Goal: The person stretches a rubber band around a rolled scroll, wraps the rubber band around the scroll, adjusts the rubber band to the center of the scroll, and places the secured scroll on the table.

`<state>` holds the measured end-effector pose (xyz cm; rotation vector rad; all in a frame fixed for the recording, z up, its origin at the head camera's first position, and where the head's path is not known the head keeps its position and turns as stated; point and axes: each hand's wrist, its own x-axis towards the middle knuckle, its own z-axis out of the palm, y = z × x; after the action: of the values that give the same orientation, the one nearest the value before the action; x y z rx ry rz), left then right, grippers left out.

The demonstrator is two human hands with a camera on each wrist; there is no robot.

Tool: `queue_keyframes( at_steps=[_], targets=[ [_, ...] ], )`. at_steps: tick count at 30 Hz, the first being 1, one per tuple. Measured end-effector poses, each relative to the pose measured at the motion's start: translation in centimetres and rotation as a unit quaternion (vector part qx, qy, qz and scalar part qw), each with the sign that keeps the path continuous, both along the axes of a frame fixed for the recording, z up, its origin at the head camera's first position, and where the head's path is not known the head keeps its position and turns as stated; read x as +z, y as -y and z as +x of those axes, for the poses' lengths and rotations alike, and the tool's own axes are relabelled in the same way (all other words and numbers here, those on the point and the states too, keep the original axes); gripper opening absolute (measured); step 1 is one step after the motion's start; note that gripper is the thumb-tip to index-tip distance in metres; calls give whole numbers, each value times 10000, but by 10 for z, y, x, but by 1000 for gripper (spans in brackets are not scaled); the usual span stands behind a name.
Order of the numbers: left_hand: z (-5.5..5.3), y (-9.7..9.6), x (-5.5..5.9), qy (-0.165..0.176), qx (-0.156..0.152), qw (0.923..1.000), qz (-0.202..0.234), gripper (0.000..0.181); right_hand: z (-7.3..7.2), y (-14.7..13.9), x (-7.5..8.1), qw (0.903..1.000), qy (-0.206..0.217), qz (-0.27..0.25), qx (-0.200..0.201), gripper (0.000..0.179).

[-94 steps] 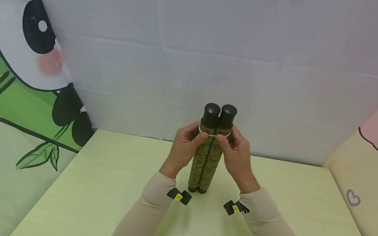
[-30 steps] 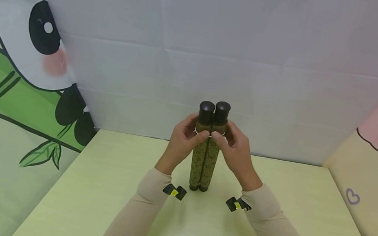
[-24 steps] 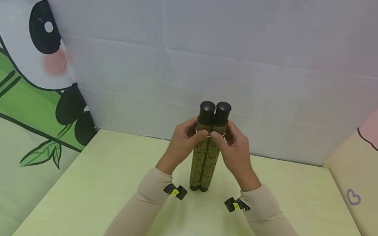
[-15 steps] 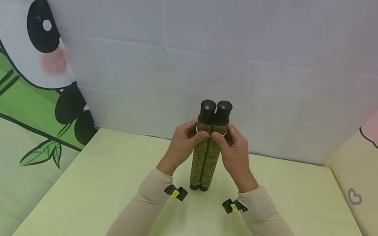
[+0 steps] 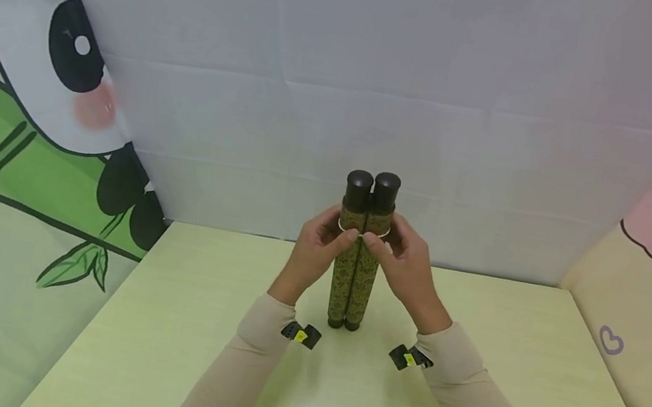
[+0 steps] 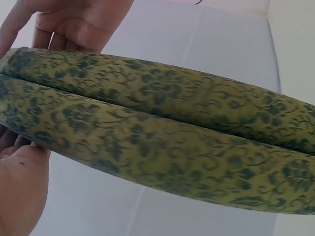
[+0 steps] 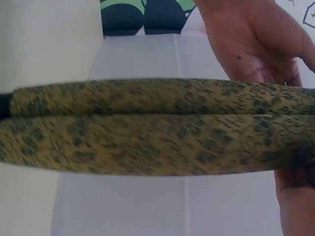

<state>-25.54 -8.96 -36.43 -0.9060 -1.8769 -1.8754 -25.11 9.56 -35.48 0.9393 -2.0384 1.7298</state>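
Pale table (image 5: 210,285), perhaps touched by rolls (image 5: 361,284) held between left hand (image 5: 316,246), right hand (image 5: 408,263).

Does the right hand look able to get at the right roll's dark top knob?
Probably yes: the right hand grips that roll just below the dark top knob, and nothing covers it.

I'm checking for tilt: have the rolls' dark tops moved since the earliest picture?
Yes, slightly left: the dark tops now sit nearer the printed eye on the cloth.

Pale yellow table (image 5: 172,328) against a whitish backdrop (image 5: 346,78), cartoon animal (image 5: 21,27) at left, purple heart (image 5: 611,340) at right.
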Motion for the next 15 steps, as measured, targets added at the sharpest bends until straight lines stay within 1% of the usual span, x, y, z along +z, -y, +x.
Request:
queue_keyframes(
  at_steps=[3, 6, 10, 12, 15],
  targets=[
    [1, 0, 7, -34, -82, 10000, 38, 80, -1, 0, 8, 9999, -113, 16, 126, 49],
    [-1, -1, 8, -9, -22, 9999, -134, 78, 0, -1, 10, 9999, -145, 54, 13, 53],
    [-3, -2, 2, 44, 161, 9994, -303, 79, 1, 0, 4, 9998, -12, 91, -157, 59],
    [-4, -2, -2, 9, 247, 9993, -283, 80, 0, 0, -2, 9998, 74, 48, -185, 59],
    [-5, -3, -6, -36, 278, 9993, -243, 79, -1, 2, -8, 9996, 107, -39, -240, 59]
  ],
)
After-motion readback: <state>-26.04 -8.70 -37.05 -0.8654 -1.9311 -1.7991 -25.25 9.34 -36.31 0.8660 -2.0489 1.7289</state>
